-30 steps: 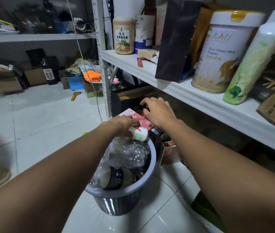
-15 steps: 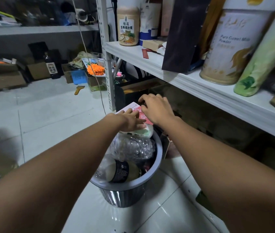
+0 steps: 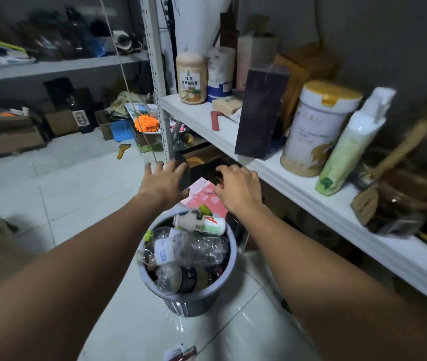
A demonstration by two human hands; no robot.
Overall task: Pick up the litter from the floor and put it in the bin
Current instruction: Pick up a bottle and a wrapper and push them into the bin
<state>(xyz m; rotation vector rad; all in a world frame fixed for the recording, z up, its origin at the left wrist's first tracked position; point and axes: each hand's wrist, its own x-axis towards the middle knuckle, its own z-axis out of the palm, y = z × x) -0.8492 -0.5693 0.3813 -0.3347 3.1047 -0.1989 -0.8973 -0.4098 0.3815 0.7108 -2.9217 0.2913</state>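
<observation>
A grey bin [image 3: 196, 295] stands on the white tiled floor, heaped with crushed clear plastic bottles [image 3: 189, 250]. On top lies a small white and green bottle [image 3: 202, 224]. A pink and red carton [image 3: 203, 194] leans at the bin's far rim. My left hand [image 3: 164, 182] hovers beyond the bin with fingers spread, holding nothing. My right hand [image 3: 238, 188] hangs over the carton with fingers loosely curled; whether it touches the carton is unclear. A small red and white wrapper [image 3: 180, 353] lies on the floor near me.
A white metal shelf [image 3: 272, 168] runs along the right, carrying jars, a tall canister [image 3: 316, 128] and a dark box [image 3: 258, 113]. Its upright post [image 3: 159, 82] stands just behind my left hand. Cardboard boxes [image 3: 6, 136] and clutter line the far wall.
My left hand let go of the white and green bottle, which now lies on top of the bin. That hand has lifted away and spread open. The view rose.
</observation>
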